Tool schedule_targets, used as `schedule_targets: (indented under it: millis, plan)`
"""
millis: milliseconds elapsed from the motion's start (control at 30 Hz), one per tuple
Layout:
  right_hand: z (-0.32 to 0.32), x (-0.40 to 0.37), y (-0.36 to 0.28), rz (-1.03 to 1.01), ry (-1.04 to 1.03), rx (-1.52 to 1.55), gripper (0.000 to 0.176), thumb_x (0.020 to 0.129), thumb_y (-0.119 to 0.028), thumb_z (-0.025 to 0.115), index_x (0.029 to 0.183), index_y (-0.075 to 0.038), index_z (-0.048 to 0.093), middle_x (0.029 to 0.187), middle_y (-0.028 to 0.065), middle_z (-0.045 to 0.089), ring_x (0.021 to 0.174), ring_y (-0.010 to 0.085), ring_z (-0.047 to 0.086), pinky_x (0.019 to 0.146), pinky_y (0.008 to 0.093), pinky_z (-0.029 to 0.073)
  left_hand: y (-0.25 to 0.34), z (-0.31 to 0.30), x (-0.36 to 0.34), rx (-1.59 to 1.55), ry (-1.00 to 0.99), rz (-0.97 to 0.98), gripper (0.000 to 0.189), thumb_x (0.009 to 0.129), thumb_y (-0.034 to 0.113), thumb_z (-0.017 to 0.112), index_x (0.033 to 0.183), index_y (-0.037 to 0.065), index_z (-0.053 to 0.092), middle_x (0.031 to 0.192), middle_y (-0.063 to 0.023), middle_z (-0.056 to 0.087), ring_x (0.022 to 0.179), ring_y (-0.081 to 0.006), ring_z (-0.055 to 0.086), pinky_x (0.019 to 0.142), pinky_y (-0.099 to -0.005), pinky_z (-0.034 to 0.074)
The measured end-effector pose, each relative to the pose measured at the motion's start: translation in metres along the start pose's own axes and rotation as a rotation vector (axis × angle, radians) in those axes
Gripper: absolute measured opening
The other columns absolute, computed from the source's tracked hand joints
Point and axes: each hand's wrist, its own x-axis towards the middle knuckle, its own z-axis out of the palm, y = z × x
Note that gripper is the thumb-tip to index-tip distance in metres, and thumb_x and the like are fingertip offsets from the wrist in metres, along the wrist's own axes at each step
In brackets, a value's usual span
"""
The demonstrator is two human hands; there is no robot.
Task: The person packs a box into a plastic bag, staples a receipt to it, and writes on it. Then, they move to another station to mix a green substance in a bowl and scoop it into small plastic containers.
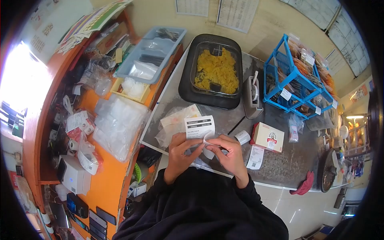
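Left hand (178,155) and right hand (231,155) pinch the printed label (200,125) over the near edge of the counter (280,170); proper handling requires light edge grips, slow even tension, curled end clear of print.

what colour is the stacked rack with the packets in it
The rack is bright blue, seen best in the head view.
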Motion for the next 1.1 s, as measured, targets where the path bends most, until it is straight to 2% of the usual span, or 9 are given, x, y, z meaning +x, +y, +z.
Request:
schedule_targets:
  millis: [267, 333, 533, 633, 667, 833, 900, 1000, 1100]
  plan:
    - [0.003, 0.003, 0.002, 0.089, -0.012, 0.129, 0.016, 0.083, 0.000, 0.071, 0.099, 0.000, 0.070, 0.085, 0.0064, 0.067, 0.073, 0.0108, 0.061, 0.065, 0.0224, 0.047, -0.011, -0.003, 0.000, -0.173, -0.120, -0.170, 0.016, 0.079, 0.004, 0.074, 0.095, 0.002, 0.073, 0.099, -0.0111, 0.071, 0.092, -0.0237, 0.067, 0.084, -0.0326, 0.047]
    - [0.002, 0.001, 0.012, 0.116, -0.006, 0.131, 0.014, 0.086, -0.003, 0.071, 0.100, -0.001, 0.069, 0.086, 0.0043, 0.067, 0.074, 0.0088, 0.059, 0.066, 0.0214, 0.046, -0.011, -0.003, 0.003, -0.227, -0.035, -0.232, 0.015, 0.080, 0.003, 0.073, 0.095, 0.000, 0.072, 0.099, -0.0117, 0.070, 0.091, -0.0218, 0.067, 0.082, -0.0314, 0.048]
    - [-0.018, 0.010, 0.112, 0.268, 0.413, 0.274, 0.026, 0.091, -0.012, 0.067, 0.115, -0.002, 0.060, 0.089, 0.0004, 0.063, 0.074, 0.0058, 0.055, 0.066, 0.0221, 0.046, -0.028, -0.010, 0.005, -0.164, 0.216, -0.268, 0.014, 0.081, 0.000, 0.072, 0.094, -0.003, 0.071, 0.097, -0.0120, 0.069, 0.091, -0.0195, 0.066, 0.078, -0.0292, 0.050]
    - [-0.028, 0.027, 0.173, 0.087, 0.586, -0.396, 0.030, 0.092, -0.014, 0.067, 0.118, -0.002, 0.057, 0.090, 0.0027, 0.063, 0.073, 0.0082, 0.057, 0.065, 0.0240, 0.046, -0.021, -0.012, 0.009, -0.029, 0.253, -0.164, 0.014, 0.079, -0.001, 0.073, 0.093, -0.002, 0.071, 0.095, -0.0130, 0.068, 0.088, -0.0228, 0.067, 0.076, -0.0302, 0.050]
    - [-0.028, 0.024, 0.178, 0.091, 0.575, -0.374, 0.031, 0.092, -0.015, 0.066, 0.119, -0.002, 0.056, 0.090, 0.0034, 0.064, 0.073, 0.0089, 0.057, 0.065, 0.0241, 0.046, -0.018, -0.012, 0.011, 0.029, 0.255, -0.115, 0.015, 0.078, -0.001, 0.074, 0.093, -0.002, 0.071, 0.094, -0.0135, 0.068, 0.086, -0.0243, 0.067, 0.075, -0.0307, 0.051]
    - [-0.021, 0.037, 0.100, 0.086, 0.501, -0.238, 0.035, 0.095, -0.020, 0.063, 0.123, -0.003, 0.053, 0.090, 0.0072, 0.066, 0.073, 0.0124, 0.061, 0.062, 0.0248, 0.047, 0.002, -0.012, 0.025, 0.332, 0.340, 0.276, 0.022, 0.070, -0.004, 0.076, 0.091, 0.001, 0.074, 0.093, -0.0120, 0.067, 0.081, -0.0291, 0.066, 0.070, -0.0339, 0.053]
    - [-0.015, 0.029, 0.045, 0.335, 0.149, 0.515, 0.034, 0.097, -0.019, 0.060, 0.126, -0.005, 0.049, 0.086, 0.0067, 0.066, 0.073, 0.0116, 0.062, 0.061, 0.0242, 0.047, 0.009, -0.016, 0.028, 0.436, 0.342, 0.393, 0.025, 0.067, -0.004, 0.077, 0.091, 0.002, 0.075, 0.092, -0.0105, 0.067, 0.080, -0.0283, 0.066, 0.068, -0.0338, 0.053]
    - [0.005, 0.030, -0.012, 0.377, 0.004, 0.664, 0.034, 0.097, -0.014, 0.059, 0.128, -0.006, 0.048, 0.082, 0.0053, 0.065, 0.073, 0.0103, 0.063, 0.059, 0.0230, 0.048, 0.014, -0.020, 0.031, 0.530, 0.301, 0.495, 0.026, 0.064, -0.003, 0.078, 0.089, 0.002, 0.075, 0.092, -0.0085, 0.068, 0.078, -0.0254, 0.065, 0.063, -0.0324, 0.053]
    - [0.017, 0.041, -0.015, 0.350, 0.055, 0.662, 0.035, 0.095, -0.008, 0.060, 0.127, -0.004, 0.047, 0.082, 0.0047, 0.064, 0.073, 0.0097, 0.063, 0.056, 0.0216, 0.047, 0.010, -0.025, 0.036, 0.501, 0.271, 0.570, 0.025, 0.063, -0.002, 0.080, 0.088, 0.001, 0.075, 0.094, -0.0084, 0.069, 0.078, -0.0248, 0.065, 0.064, -0.0333, 0.054]
